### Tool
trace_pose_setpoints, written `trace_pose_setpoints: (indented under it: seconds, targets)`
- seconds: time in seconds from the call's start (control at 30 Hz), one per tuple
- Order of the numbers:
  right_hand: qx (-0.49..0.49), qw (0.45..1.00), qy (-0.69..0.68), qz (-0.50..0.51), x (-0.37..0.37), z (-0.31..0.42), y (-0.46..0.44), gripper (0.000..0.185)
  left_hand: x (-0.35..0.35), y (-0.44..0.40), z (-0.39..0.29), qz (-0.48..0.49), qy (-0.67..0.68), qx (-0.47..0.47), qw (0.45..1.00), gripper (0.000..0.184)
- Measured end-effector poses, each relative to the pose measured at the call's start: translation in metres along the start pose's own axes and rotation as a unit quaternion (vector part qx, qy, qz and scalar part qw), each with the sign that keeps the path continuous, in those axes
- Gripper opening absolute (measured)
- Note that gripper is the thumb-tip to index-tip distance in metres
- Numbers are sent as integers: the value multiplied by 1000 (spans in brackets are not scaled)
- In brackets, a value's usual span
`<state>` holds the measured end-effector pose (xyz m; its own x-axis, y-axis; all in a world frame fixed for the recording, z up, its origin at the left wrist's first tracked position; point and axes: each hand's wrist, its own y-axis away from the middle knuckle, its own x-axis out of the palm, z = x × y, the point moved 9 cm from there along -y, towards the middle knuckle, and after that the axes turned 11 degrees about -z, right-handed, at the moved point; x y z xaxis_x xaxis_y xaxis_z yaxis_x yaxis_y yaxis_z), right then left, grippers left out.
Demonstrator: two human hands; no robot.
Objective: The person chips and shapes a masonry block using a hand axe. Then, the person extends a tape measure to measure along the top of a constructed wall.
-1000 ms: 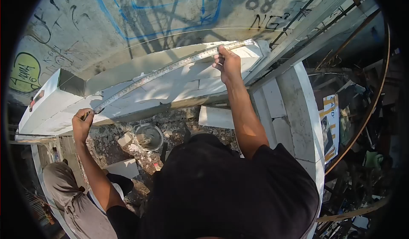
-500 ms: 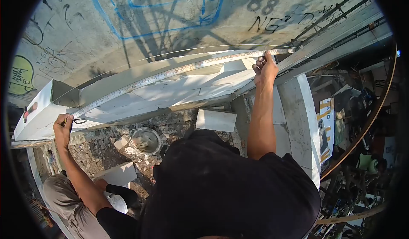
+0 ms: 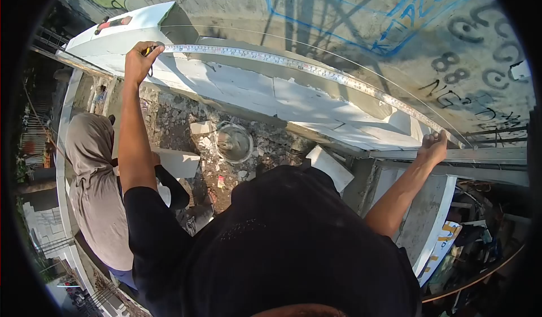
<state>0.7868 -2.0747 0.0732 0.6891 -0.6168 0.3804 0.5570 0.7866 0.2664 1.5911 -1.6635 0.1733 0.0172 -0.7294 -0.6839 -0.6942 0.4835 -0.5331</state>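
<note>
Nearest, the black shirt [image 3: 299,243] of the person fills the view around six o'clock, with a sleeve reaching toward eight. At ten o'clock the left hand [image 3: 141,63] pinches one end of the tape measure [image 3: 305,65] between thumb and forefinger, a bit of yellow and black showing in its grip. At three o'clock the right hand [image 3: 433,147] has its fingers curled in and pinches the other end. The blade bows from ten o'clock through twelve to three, printed side showing, above the low block wall [image 3: 293,99].

Below, just left of the centre, a bucket [image 3: 233,143] with grey contents sits on rubble-strewn ground [image 3: 169,119]. A white block [image 3: 330,169] lies toward four o'clock, another [image 3: 178,163] toward nine. Beyond that one, a co-worker [image 3: 99,176] in a grey-brown hood stoops between eight and nine.

At ten o'clock, past the left hand, a red-and-black tool [image 3: 113,25] rests on the wall's raised end. A second block wall [image 3: 418,204] runs at four, a taped banner [image 3: 440,246] just outside it.

Past the blade, a thin string [image 3: 339,60] arcs from eleven to three. Farthest, from eleven to two, stands a concrete wall [image 3: 237,6] with blue and black graffiti.
</note>
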Motion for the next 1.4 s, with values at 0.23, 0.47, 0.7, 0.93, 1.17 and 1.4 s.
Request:
trace_pose_setpoints:
  seconds: [0.23,0.47,0.7,0.93,1.17,1.4]
  targets:
    - [-2,1000,12,-14,4,-2,3,17,-11,-7,-21,-74,-44,27,996,49]
    - [-5,1000,-5,-17,4,1,6,14,-3,-17,-12,-57,-76,22,995,49]
    - [0,1000,-15,-6,5,3,10,11,-2,-18,-8,-61,-65,25,996,47]
    - [-7,1000,-1,-5,4,4,11,13,-3,-20,-10,-78,-79,19,994,49]
    - [-2,1000,-7,1,3,8,12,15,-3,-18,-15,-80,-91,33,992,49]
    - [-3,1000,10,0,4,3,10,17,-9,-11,-25,-76,-110,1,991,47]
